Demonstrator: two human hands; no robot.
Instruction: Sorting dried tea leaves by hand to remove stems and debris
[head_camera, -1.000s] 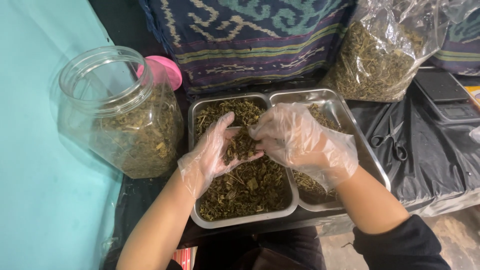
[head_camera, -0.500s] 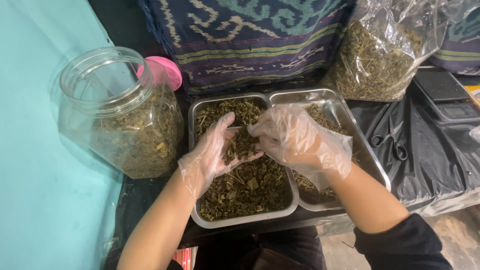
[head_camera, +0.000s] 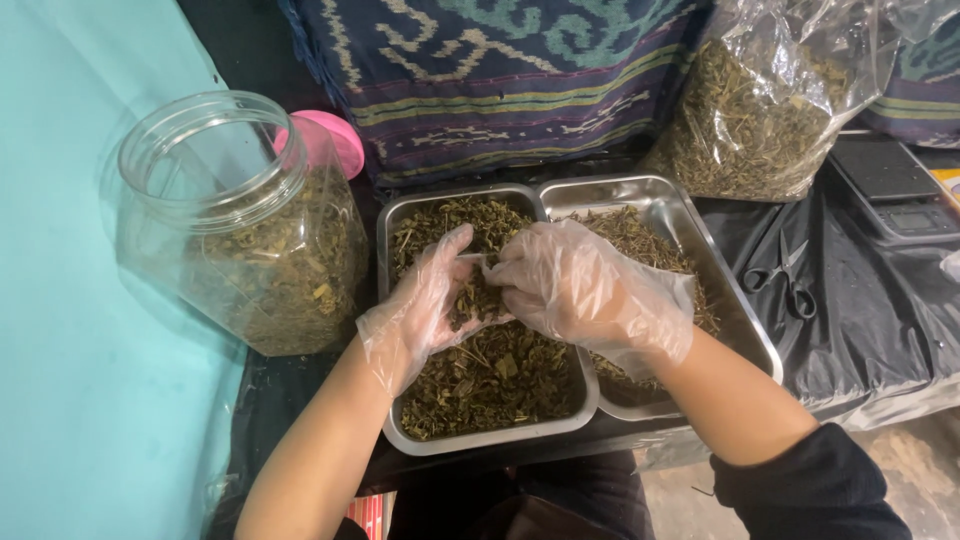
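Both gloved hands, left hand (head_camera: 425, 305) and right hand (head_camera: 580, 285), pick through dried herbs (head_camera: 495, 375) in the left steel tray (head_camera: 400, 215).

Herb-packing stall: scale (head_camera: 890, 185), bulk bag (head_camera: 770, 100)

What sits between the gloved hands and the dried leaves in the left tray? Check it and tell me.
Nothing but the thin clear gloves. The left hand and right hand rest directly on the dried leaves in the left tray, a clump pinched between them. No lid, tool or other object lies between them.
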